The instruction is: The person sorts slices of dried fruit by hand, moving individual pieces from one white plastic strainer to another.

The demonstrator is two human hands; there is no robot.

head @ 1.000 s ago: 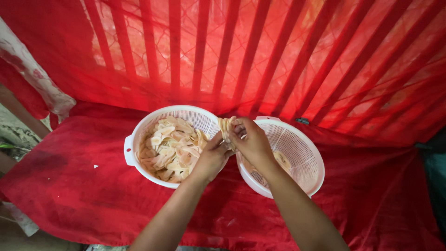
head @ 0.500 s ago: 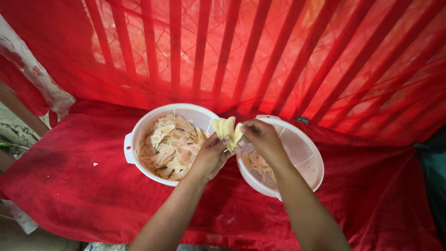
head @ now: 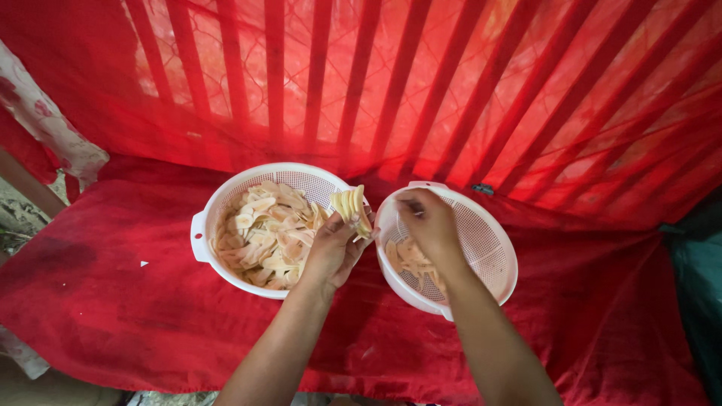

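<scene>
Far left: patterned pale cloth (head: 45,131) hung beside red fabric-covered surface (head: 113,301), backed by red netting over slats (head: 376,83). Left of centre: round white perforated plastic colander with side handle (head: 207,225), heaped with thin pale cream-coloured slices (head: 263,233). Just right of it, above its rim: left hand (head: 331,252) closed around small fanned stack of pale yellowish thin slices (head: 352,204), thumb and fingers pressed together on the stack's lower end, upper ends standing free and splayed. Judged light, thin, somewhat stiff but easily snapped or bent; possibly slick if damp. Best gripped flat-sided near the base of the stack, with gentle pressure. Right of centre: second round white perforated plastic colander (head: 492,252), sparsely filled, few similar slices on its bottom. Right hand (head: 427,224) lowered inside that colander, fingers curled downward and bunched; whether pinching a slice could not be told, fingertips hidden. Colanders side by side, rims nearly touching. Far right: dark teal fabric edge (head: 703,293).
</scene>
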